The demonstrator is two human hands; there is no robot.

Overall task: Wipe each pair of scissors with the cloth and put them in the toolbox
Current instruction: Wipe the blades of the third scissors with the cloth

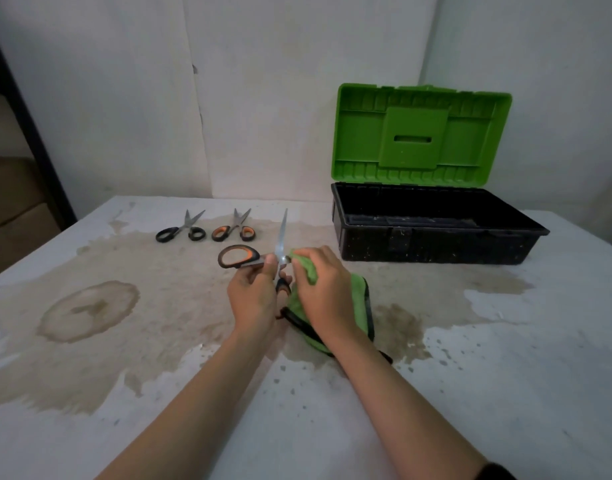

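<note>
My left hand (254, 296) grips a large pair of orange-and-black scissors (240, 256) near the pivot, spread wide open, one blade pointing up and away. My right hand (323, 289) holds a green cloth (358, 289) with black trim and presses a fold of it against the scissors at the pivot. Two smaller pairs lie on the table behind: black-handled scissors (180, 232) on the left and orange-handled scissors (233, 230) beside them. The toolbox (436, 244), black with a green lid raised open, stands at the back right.
The white table (505, 375) carries broad brown stains, with a ring-shaped one (88, 310) at the left. A wall runs close behind the toolbox. A dark post and cardboard boxes (13, 202) stand beyond the table's left edge.
</note>
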